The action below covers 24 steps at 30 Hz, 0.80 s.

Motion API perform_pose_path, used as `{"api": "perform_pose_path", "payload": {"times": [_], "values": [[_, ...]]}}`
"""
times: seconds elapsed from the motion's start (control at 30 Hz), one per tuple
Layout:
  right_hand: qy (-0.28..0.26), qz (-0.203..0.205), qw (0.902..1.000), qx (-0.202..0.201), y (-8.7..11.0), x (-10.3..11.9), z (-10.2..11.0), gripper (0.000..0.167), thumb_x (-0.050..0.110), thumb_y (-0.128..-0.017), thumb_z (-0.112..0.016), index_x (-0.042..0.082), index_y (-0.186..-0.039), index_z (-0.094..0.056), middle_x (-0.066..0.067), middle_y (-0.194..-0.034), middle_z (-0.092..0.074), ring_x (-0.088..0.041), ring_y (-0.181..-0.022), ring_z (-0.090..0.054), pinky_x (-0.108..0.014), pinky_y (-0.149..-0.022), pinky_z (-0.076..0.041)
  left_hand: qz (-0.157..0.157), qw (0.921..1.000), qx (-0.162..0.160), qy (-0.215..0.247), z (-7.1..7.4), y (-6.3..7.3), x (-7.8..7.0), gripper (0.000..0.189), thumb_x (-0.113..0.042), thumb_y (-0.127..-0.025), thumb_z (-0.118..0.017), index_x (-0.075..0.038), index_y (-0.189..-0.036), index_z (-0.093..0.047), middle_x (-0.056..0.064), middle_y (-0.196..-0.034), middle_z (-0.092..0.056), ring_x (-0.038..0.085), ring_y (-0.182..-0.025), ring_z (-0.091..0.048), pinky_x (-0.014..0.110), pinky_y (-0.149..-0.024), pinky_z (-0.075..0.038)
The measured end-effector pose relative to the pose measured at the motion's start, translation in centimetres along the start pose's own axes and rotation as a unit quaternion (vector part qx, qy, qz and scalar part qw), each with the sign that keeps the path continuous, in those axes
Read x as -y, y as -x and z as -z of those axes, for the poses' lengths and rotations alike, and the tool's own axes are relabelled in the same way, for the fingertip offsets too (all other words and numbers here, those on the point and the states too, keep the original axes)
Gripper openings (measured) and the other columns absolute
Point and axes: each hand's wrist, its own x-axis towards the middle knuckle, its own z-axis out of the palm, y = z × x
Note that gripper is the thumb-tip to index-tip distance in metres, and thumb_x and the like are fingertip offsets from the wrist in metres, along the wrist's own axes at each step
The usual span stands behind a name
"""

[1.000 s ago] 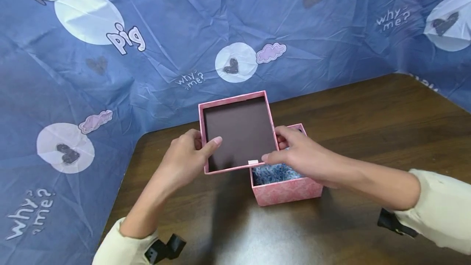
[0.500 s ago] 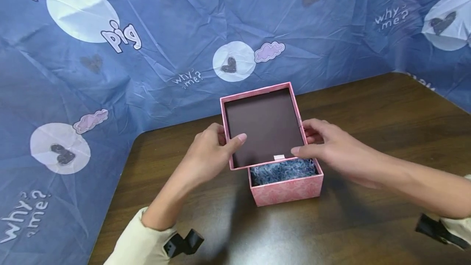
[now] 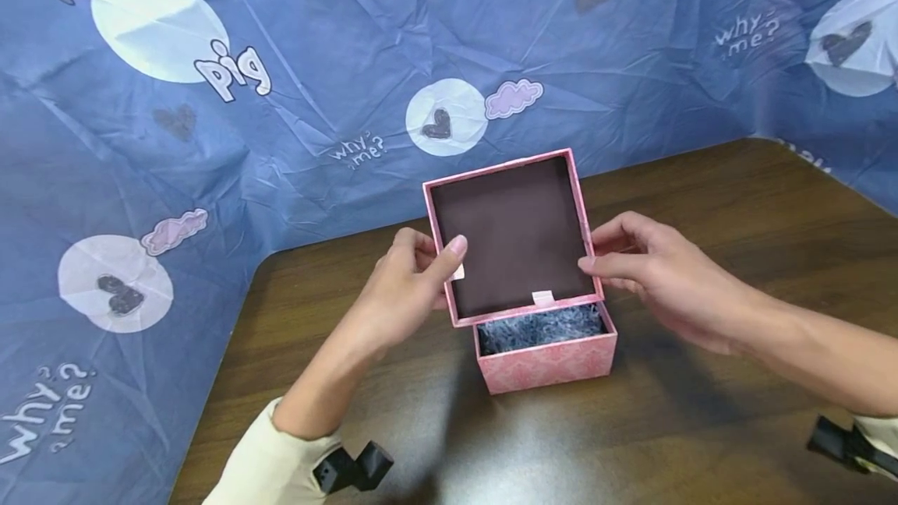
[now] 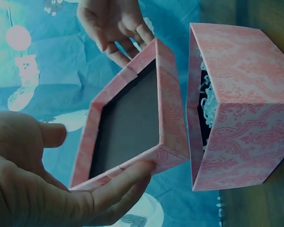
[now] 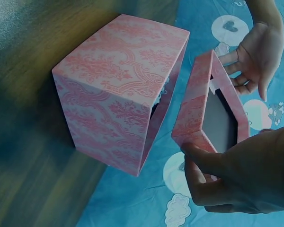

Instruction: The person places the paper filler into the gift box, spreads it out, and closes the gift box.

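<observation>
A pink patterned box lid (image 3: 515, 232) with a dark inside is held up and tilted, its hollow side facing me in the head view. My left hand (image 3: 410, 287) holds its left side, the thumb over the inner face. At the lower right side, my right hand (image 3: 659, 279) holds the rim between thumb and fingers. Below and partly behind the lid stands the open pink box (image 3: 547, 363), filled with blue-grey shredded paper (image 3: 540, 330). In both wrist views the lid is apart from most of the box. White tabs (image 3: 543, 298) show inside the lid.
The box stands on a dark wooden table (image 3: 701, 419). A blue printed cloth (image 3: 337, 45) hangs behind and along the left side. Black wrist devices (image 3: 354, 467) sit at both sleeves.
The lid has moved right and slightly up, over the box's back part, with both hands holding it. It now tilts more toward me, and a second white tab shows beside the left thumb.
</observation>
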Motion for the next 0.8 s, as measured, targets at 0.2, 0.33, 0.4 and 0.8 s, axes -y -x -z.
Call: {"api": "perform_pose_path", "payload": {"times": [0.2, 0.33, 0.4, 0.8], "values": [[-0.048, -0.002, 0.9988, -0.010, -0.42, -0.30, 0.22, 0.030, 0.024, -0.099, -0.055, 0.001, -0.114, -0.043, -0.011, -0.128, -0.040, -0.022, -0.117, -0.050, -0.032, -0.100, -0.038, 0.009, 0.9901, 0.024, 0.138, 0.18, -0.02, 0.22, 0.040, -0.038, -0.102, -0.045, 0.002, -0.109, -0.041, 0.020, -0.096, -0.051, 0.026, -0.075, -0.063, 0.039, -0.075, -0.057], [-0.063, 0.001, 0.9980, -0.011, -0.51, -0.34, 0.18, 0.027, 0.023, -0.100, -0.053, 0.001, -0.114, -0.044, -0.011, -0.127, -0.043, -0.022, -0.119, -0.050, -0.041, -0.105, -0.031, 0.008, 0.9873, 0.025, 0.157, 0.22, 0.01, 0.26, 0.042, -0.040, -0.103, -0.040, 0.001, -0.108, -0.041, 0.018, -0.094, -0.050, 0.025, -0.076, -0.061, 0.040, -0.075, -0.057], [-0.072, 0.006, 0.9973, -0.013, -0.52, -0.33, 0.20, 0.027, 0.023, -0.100, -0.052, 0.001, -0.113, -0.044, -0.011, -0.126, -0.044, -0.022, -0.117, -0.051, -0.044, -0.107, -0.029, 0.009, 0.9858, 0.025, 0.166, 0.20, 0.00, 0.25, 0.044, -0.042, -0.103, -0.037, 0.001, -0.107, -0.042, 0.017, -0.093, -0.049, 0.024, -0.076, -0.060, 0.041, -0.075, -0.057], [-0.197, 0.041, 0.9794, -0.018, -0.78, -0.94, 0.95, 0.018, 0.022, -0.100, -0.053, 0.005, -0.097, -0.058, -0.008, -0.110, -0.057, -0.023, -0.108, -0.053, -0.027, -0.095, -0.043, 0.007, 0.9763, 0.025, 0.215, 0.16, -0.11, 0.47, 0.069, -0.054, -0.102, -0.014, 0.003, -0.094, -0.053, 0.014, -0.084, -0.056, 0.029, -0.080, -0.065, 0.046, -0.077, -0.056]]}}
